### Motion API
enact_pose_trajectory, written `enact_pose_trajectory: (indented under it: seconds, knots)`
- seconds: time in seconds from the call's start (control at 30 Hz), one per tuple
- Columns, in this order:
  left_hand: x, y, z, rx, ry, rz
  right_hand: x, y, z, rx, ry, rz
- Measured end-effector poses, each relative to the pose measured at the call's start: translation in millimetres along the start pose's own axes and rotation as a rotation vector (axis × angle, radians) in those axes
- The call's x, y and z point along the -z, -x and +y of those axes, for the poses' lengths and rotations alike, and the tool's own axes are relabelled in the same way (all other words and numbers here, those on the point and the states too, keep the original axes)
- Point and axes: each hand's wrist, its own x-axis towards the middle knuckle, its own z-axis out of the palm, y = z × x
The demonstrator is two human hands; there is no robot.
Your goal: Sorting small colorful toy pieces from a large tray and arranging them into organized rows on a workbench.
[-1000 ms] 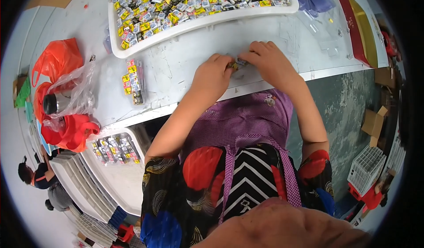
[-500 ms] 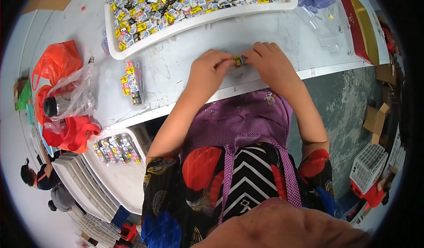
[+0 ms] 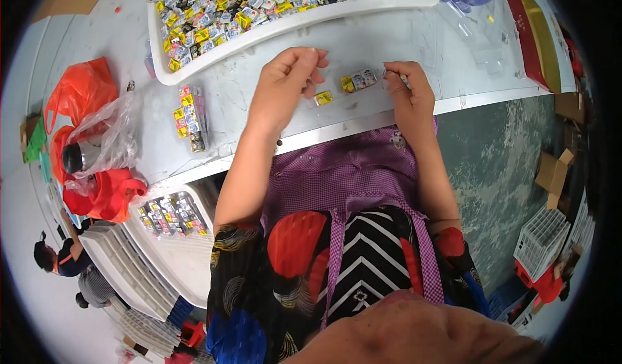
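Observation:
My left hand (image 3: pixel 283 84) is over the table with its fingers curled and the thumb pressed toward them. What they hold, if anything, is hidden. Just below its fingertips lies a single small yellow box (image 3: pixel 323 98). To the right of that, a short row of small yellow, white and dark boxes (image 3: pixel 358 81) rests on the tabletop. My right hand (image 3: pixel 413 95) is at the right end of this row, fingers bent in toward the thumb. Something pale shows between them, too small to name.
A white tray (image 3: pixel 291 18) heaped with small boxes stands at the back. Left are a stacked box pack (image 3: pixel 190 121), an orange bag (image 3: pixel 83 95) and a dark-lidded bottle (image 3: pixel 76 158). A red and gold box (image 3: pixel 530 38) stands right. Another tray (image 3: pixel 194 286) sits below the table's left front edge.
My hands have moved apart, the left one up and left, the right one slightly right. The row of small boxes and the single yellow box now show on the table between them.

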Motion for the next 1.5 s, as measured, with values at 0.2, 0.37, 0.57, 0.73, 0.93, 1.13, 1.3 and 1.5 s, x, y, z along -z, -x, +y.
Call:
enact_pose_trajectory:
  seconds: [0.2, 0.37, 0.57, 0.73, 0.93, 1.13, 1.3, 1.5]
  knots:
    - [5.8, 31.8, -6.5, -0.275, -0.866, -0.199, -8.0, 3.7, 8.3, 0.104, 0.058, 0.090]
    - [-0.8, 34.3, -5.7, -0.325, -1.174, -0.155, -17.5, 5.7, 7.3, 0.328, 0.379, 0.011]
    - [1.6, 28.1, -12.0, -0.432, -1.060, -0.107, -16.5, 2.2, -5.2, 0.314, 0.416, -0.041]
    - [-9.6, 13.8, -15.1, -0.261, -0.835, -0.015, -16.5, 2.1, -2.3, 0.310, 0.365, -0.033]
    - [-19.1, 7.2, -19.6, -0.340, -1.007, -0.011, -13.0, 3.6, 1.0, 0.101, 0.159, -0.019]
    - [-17.7, 9.2, -14.6, -0.326, -1.010, -0.056, -1.4, 2.0, 5.7, -0.110, -0.169, 0.023]
    - [3.0, 13.6, -15.5, -0.115, -0.346, -0.134, 2.9, -0.8, 5.9, -0.135, -0.233, 0.056]
    - [4.2, 28.0, -12.6, -0.016, -0.447, -0.034, 0.1, 0.2, 6.9, -0.140, -0.252, 0.042]
